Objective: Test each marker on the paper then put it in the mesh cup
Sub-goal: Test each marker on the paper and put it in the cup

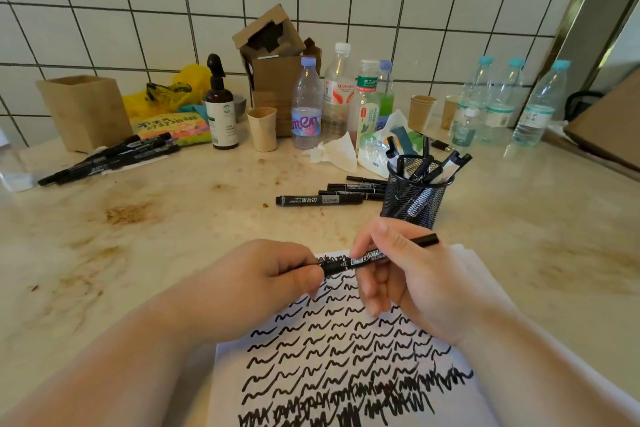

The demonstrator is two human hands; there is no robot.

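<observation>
Marker: a black marker (374, 257) is held level above the top edge of the paper, just in front of the mesh cup, with white lettering on its barrel.
Left hand: the left hand (263, 274) has its fingers curled round the marker's left end, so that end is hidden; whether a cap sits there I cannot tell.
Right hand: the right hand (398, 270) pinches the barrel between thumb and forefinger, the other fingers loosely bent beneath; the marker's narrow right end sticks out past the hand toward the cup.
Paper: a white sheet of paper (478, 288) lies on the bench in front of the cup, covered with rows of black squiggles that crowd into dense scribble at its near edge.
Mesh cup: a black mesh cup (412, 199) stands upright on the bench (173, 218) and holds several markers leaning in it.
Loose markers: a small group of markers (349, 191) lies flat just left of the cup, the nearest one apart from the rest.
Second pile: more markers (110, 159) lie well to the left of the cup, beside a tan box (83, 111).
Behind the cup: plastic bottles (306, 107), paper cups (421, 113), a brown spray bottle (221, 107) and a crumpled tissue (336, 151) stand against the tiled wall.
</observation>
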